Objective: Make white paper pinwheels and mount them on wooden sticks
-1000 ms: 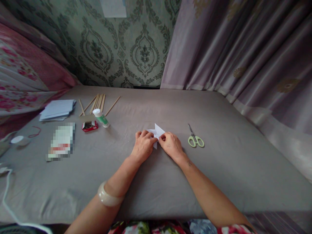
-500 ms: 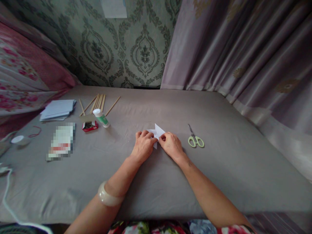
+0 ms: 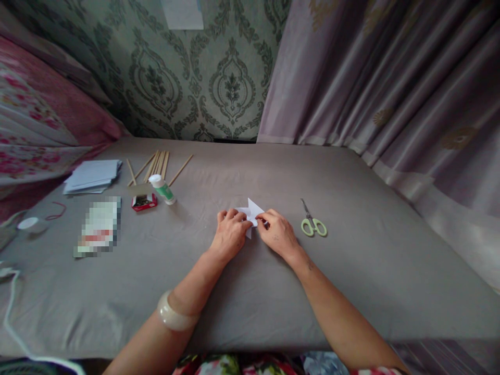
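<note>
A small white paper pinwheel (image 3: 253, 209) with pointed corners lies on the cloth in front of me, partly covered by both hands. My left hand (image 3: 232, 229) presses on its left side, fingers curled over the paper. On the other side, the thumb and forefinger of my right hand (image 3: 278, 232) pinch the paper near its middle. The fingertips of the two hands are close together there. Scissors with pale green handles (image 3: 313, 227) lie to the right of my right hand, their blades pointing away.
At the left stand a glue bottle (image 3: 164, 190) and an opened red box (image 3: 144, 202) of small dark items. Behind them lie several wooden sticks (image 3: 158, 165) and a stack of white paper (image 3: 94, 174). A blurred packet (image 3: 99, 224), a white cap (image 3: 32, 225) and a white cable (image 3: 15, 317) are farther left.
My right hand has shifted slightly to the right and its pinch on the paper has changed a little. My left hand and the other things stay in place.
</note>
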Available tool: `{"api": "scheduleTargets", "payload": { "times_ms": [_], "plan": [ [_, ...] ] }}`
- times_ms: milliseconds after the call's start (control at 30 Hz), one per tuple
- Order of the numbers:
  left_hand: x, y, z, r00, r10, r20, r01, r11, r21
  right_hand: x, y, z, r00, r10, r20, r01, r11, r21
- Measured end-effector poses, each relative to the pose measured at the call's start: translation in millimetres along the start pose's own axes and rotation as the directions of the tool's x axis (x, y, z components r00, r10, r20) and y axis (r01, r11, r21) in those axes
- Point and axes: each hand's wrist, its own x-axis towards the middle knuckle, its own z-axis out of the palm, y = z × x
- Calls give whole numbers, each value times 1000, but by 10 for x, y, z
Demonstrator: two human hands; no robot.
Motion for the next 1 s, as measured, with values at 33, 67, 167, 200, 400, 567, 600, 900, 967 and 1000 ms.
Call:
{"api": "scheduleTargets", "payload": {
  "times_ms": [33, 67, 167, 200, 400, 567, 600, 900, 967, 1000],
  "plan": [
    [-1, -2, 3, 1000, 0, -2, 0, 1000, 0, -9, -5, -5, 1000, -15, 6, 15, 1000, -5],
    [0, -3, 5, 1000, -2, -5, 2, 1000, 2, -17, -11, -8, 1000, -28, 12, 28, 1000, -12],
    [3, 1, 1, 1000, -3, -1, 3, 1000, 8, -30, -30, -8, 998, -49, 40, 51, 998, -45],
    [5, 4, -2, 1000, -3, 4, 3, 1000, 10, -31, -35, -7, 997, -52, 50, 54, 997, -58],
    [1, -1, 17, 1000, 9, -7, -9, 1000, 22, -31, -56, -17, 994, -64, 93, 75, 991, -111],
    [-1, -3, 23, 1000, 8, -16, -8, 1000, 15, -34, -61, -34, 989, -73, 125, 89, 988, -125],
    [0, 1, 15, 1000, 6, -14, -6, 1000, 11, -31, -59, -37, 988, -77, 133, 94, 987, -127],
    [9, -16, -42, 999, -17, -27, 14, 995, -94, 94, -36, -153, 959, -172, 225, 213, 962, -173],
    [15, -34, -40, 997, -48, -66, 39, 989, -140, 131, -42, -176, 949, -185, 254, 237, 953, -189],
    [19, -41, -42, 994, -73, -86, 58, 985, -164, 145, -48, -180, 947, -189, 261, 244, 950, -196]
  ]
}}
